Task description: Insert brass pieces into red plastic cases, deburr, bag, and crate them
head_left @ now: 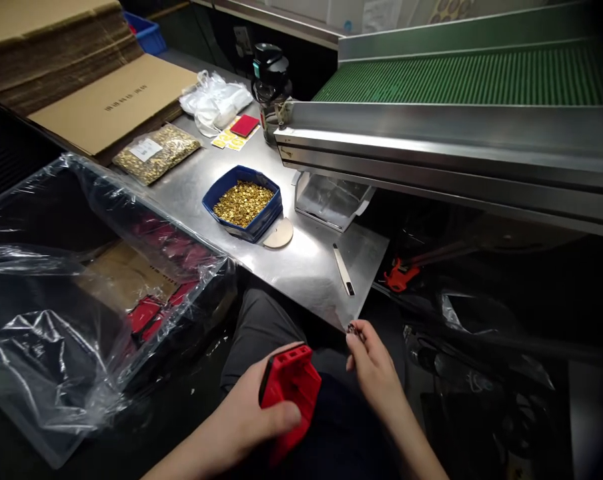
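My left hand (249, 417) is wrapped round a red plastic housing (307, 383) with a black outer edge, held tilted above my lap. The housing's hollow inside faces me, and its lower end is partly hidden by my thumb. To the right, near the table corner, my right hand (374, 363) pinches a small dark shiny piece (352, 329), too small to name. On the metal table ahead, a blue bin (267, 215) holds many small brass-coloured parts (244, 203). A white-handled tool (343, 270) lies near the table's right edge.
A green conveyor belt (431, 80) with a metal side rail runs at the right. A plastic-lined box (226, 267) with red parts stands at the left. A bag of brass-coloured pieces (169, 150), cardboard sheets (111, 100), a clear tray (331, 200) and a round disc (280, 235) lie around.
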Motion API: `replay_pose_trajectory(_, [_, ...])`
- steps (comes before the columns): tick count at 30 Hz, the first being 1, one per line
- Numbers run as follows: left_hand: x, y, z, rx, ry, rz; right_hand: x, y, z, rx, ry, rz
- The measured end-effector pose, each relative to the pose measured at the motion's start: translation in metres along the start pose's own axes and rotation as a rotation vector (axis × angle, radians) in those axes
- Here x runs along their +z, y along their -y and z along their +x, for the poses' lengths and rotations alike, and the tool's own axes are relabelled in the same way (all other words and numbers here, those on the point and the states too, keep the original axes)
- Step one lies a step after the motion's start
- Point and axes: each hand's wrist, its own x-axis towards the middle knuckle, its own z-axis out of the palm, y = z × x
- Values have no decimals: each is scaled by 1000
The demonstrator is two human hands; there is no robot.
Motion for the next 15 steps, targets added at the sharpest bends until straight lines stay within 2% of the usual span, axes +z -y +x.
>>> replay_pose_trajectory(2, [-1, 10, 3, -122, 15, -353, 0, -3, -15, 58, 78, 75])
replay_pose_trajectory(4, [2, 16, 10, -200, -85, -600, 3, -3, -30, 65, 136, 73])
replay_pose_trajectory(6, [5, 17, 19, -217, -193, -737, 8, 1, -44, 0, 196, 62])
replay_pose_trajectory(8, [9, 14, 27, -227, -268, -773, 14, 8, -54, -145, 250, 30])
replay_pose_trajectory(11, [11, 8, 33, -250, -267, -727, 23, 18, -59, -355, 260, -59])
replay_pose_trajectory(13, [11, 5, 33, -254, -251, -676, 25, 24, -57, -391, 258, -82])
replay_pose_trajectory(15, [11, 3, 29, -233, -187, -638, 24, 28, -53, -337, 293, -32])
